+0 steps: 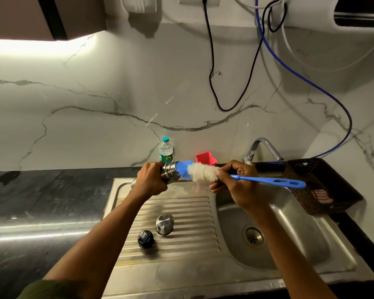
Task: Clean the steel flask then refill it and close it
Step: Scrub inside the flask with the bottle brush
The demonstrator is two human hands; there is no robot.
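I see the cleaning step in hand: mid-frame, my left hand (149,180) grips the steel flask (170,171) sideways over the draining board (171,225), where its two caps (156,230) lie; my right hand (233,182) grasps the bottle brush (201,172), bristles at the flask's mouth. Next I judge it needs pushing deeper, then rinsing under the tap (261,147)

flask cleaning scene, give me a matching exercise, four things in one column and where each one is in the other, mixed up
Things:
1. flask
2. brush
3. steel cap
4. water bottle

Places:
A. lying on the drainboard
B. standing against the wall
C. held in the left hand
D. held in the right hand, bristles at the flask mouth

Pairs: 1-C, 2-D, 3-A, 4-B
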